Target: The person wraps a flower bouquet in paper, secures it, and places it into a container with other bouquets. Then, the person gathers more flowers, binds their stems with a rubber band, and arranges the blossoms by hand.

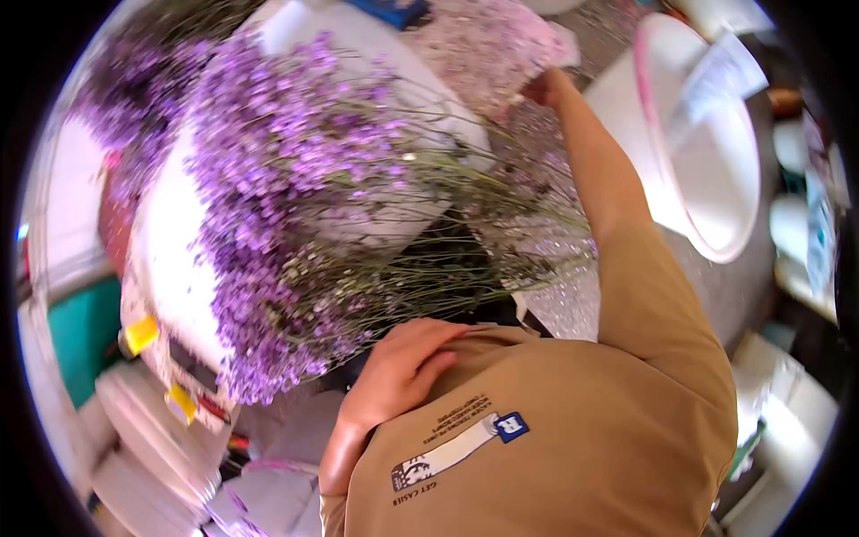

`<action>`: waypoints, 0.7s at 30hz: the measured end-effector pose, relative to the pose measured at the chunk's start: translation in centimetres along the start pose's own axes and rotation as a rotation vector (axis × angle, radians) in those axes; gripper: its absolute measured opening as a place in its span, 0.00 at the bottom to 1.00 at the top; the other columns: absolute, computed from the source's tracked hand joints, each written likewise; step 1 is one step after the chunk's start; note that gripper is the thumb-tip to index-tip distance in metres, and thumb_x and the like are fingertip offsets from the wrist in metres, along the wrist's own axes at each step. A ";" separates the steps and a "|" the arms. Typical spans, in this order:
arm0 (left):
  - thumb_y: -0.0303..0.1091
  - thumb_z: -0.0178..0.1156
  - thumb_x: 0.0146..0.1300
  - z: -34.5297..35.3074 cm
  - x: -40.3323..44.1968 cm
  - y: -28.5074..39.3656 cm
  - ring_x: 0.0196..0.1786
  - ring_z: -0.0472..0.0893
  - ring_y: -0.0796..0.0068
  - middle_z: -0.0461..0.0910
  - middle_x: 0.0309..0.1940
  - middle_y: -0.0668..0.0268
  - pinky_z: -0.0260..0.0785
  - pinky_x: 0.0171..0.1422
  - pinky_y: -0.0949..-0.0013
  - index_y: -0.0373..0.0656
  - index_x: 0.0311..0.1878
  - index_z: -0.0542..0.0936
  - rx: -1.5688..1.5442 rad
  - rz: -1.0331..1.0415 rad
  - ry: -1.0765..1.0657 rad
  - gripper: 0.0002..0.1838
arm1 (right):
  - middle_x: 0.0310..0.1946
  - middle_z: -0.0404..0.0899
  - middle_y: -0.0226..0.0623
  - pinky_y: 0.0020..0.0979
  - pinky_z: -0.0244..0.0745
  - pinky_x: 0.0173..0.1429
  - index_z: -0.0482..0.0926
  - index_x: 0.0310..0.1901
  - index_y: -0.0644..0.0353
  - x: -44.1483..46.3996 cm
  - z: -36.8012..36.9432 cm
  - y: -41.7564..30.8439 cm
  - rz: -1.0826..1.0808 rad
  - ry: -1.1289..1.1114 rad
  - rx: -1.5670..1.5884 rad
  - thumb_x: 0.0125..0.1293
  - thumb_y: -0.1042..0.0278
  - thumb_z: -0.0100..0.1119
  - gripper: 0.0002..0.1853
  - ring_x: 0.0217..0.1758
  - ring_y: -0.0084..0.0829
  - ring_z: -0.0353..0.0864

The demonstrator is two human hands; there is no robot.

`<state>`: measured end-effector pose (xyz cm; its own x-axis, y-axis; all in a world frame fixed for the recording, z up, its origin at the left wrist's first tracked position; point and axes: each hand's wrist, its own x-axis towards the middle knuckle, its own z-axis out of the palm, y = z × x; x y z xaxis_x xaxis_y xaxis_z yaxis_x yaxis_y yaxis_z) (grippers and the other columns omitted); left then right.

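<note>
A large bunch of small purple flowers (295,152) with long thin green stems lies across the white work surface (170,237), in front of my body. The stems point right, towards my right arm. My left hand (398,371) rests against the front of my brown shirt, just below the stems, with its fingers stretched out and nothing visible in it. My right arm reaches far forward. At its end my right hand (544,88) is at the edge of a pink, speckled sheet (497,45); its fingers are small and blurred, so their grip is unclear.
A large white tub (662,170) with a pink rim stands to the right. More purple flowers (134,85) lie at the upper left. A blue object (389,11) sits at the top. Yellow rolls (140,335) and a grey seat (148,430) are at the lower left. Plant debris litters the floor.
</note>
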<state>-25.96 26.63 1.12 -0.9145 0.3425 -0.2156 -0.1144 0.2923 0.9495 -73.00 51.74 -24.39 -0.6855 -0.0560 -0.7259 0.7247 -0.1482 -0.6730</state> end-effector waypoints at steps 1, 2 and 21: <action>0.23 0.64 0.67 -0.1 -0.1 0.0 0.57 0.83 0.54 0.85 0.53 0.55 0.75 0.62 0.59 0.37 0.60 0.82 -0.020 -0.020 0.031 0.18 | 0.55 0.86 0.48 0.41 0.87 0.57 0.78 0.62 0.66 -2.1 -1.5 -0.1 -0.046 -0.109 -0.205 0.77 0.52 0.56 0.25 0.53 0.45 0.88; 0.21 0.64 0.66 -0.2 -0.1 -0.1 0.56 0.84 0.54 0.85 0.52 0.55 0.75 0.62 0.59 0.37 0.60 0.82 -0.037 -0.046 0.073 0.18 | 0.54 0.86 0.49 0.41 0.87 0.56 0.78 0.62 0.66 -4.1 -3.0 -0.3 -0.081 -0.229 -0.416 0.76 0.48 0.57 0.27 0.51 0.46 0.89; 0.29 0.62 0.70 3.5 -0.2 -0.8 0.55 0.82 0.51 0.84 0.52 0.54 0.75 0.61 0.54 0.40 0.60 0.82 0.179 0.151 0.031 0.17 | 0.65 0.78 0.58 0.42 0.73 0.72 0.60 0.77 0.62 -28.5 -14.6 6.4 -0.343 -0.593 -1.467 0.59 0.53 0.76 0.49 0.67 0.50 0.79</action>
<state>-24.31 29.47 -0.35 -0.9277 0.3677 -0.0645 0.0926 0.3940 0.9144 -47.80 66.83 -10.06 -0.4976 -0.6258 -0.6007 -0.2596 0.7682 -0.5853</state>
